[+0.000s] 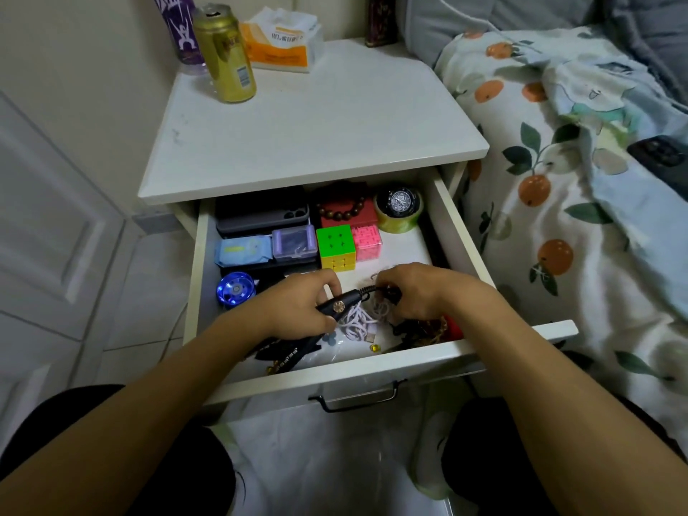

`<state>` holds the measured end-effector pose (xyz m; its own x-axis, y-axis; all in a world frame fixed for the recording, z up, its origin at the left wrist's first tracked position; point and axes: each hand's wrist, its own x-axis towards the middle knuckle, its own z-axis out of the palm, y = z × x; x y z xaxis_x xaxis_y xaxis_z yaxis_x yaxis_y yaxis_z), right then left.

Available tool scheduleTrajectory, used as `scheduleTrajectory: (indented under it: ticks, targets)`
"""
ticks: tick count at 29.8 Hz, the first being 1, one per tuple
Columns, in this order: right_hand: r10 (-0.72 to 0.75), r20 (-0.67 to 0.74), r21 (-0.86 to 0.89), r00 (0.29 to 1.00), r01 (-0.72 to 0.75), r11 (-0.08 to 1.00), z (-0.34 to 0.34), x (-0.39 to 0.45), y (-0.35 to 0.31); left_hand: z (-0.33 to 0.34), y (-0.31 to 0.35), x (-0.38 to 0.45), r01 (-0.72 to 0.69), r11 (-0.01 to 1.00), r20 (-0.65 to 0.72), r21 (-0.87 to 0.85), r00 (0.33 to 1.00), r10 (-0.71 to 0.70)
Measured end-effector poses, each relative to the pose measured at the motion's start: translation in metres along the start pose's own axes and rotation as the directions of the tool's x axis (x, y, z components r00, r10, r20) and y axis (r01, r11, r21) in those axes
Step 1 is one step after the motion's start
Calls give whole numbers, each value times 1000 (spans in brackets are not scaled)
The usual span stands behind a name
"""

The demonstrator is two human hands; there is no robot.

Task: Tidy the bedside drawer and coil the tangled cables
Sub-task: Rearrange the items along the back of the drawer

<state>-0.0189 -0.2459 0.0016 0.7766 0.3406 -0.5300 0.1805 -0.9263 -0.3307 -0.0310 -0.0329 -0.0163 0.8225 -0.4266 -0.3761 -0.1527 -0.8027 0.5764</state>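
Over drawer (452,217) front: left hand (298,307) grips black plug (337,305), right hand (413,292) pinches its cord (366,291). Risk: pulling tightens snag with white cable (357,322).

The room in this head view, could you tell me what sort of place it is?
Most likely a bedroom: a white bedside table with its drawer open stands right beside a bed with a fruit-print quilt.

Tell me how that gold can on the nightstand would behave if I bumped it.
The gold can stands tall and narrow, so it would probably tip. Its tab looks open, so it may spill. On its side it would likely roll across the smooth nightstand.
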Motion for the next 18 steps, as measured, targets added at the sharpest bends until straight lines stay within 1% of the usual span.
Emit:
scheduleTrajectory:
  ticks: [2, 5, 7, 8, 10, 12, 13, 15, 18]
  targets:
    - [-28, -70, -5, 997, 28, 1000, 0, -3, -2, -1, 0, -1, -25, 994, 10, -111, 1000, 26]
    - [-57, -201, 66, 978, 71, 995, -6, -13, -2, -4, -1, 0, -42, 965, 33, -259, 998, 52]
    - [-59, -234, 90, 971, 82, 993, -7, -21, 0, -7, 1, -1, -25, 940, 45, -339, 998, 43]
    - [-57, -230, 77, 972, 76, 994, -6, -25, 2, -8, 3, -1, 16, 933, 57, -360, 998, 5]
    - [-40, -183, 45, 982, 49, 998, -2, -31, 6, -5, 4, 1, 80, 931, 90, -357, 995, -51]
    - [-18, -141, 28, 990, 22, 999, 2, -33, 10, -1, 4, 3, 51, 964, 101, -261, 995, -25]
    - [-5, -143, 36, 990, 10, 999, 2, -33, 12, 0, 5, 3, 36, 975, 103, -220, 995, -13]
    - [10, -179, 77, 984, 4, 997, -1, -33, 14, 1, 7, 3, 34, 973, 114, -228, 993, -8]
    - [-5, -284, 116, 959, 39, 992, -7, -34, 14, -2, 9, -1, -23, 966, 130, -258, 990, 59]
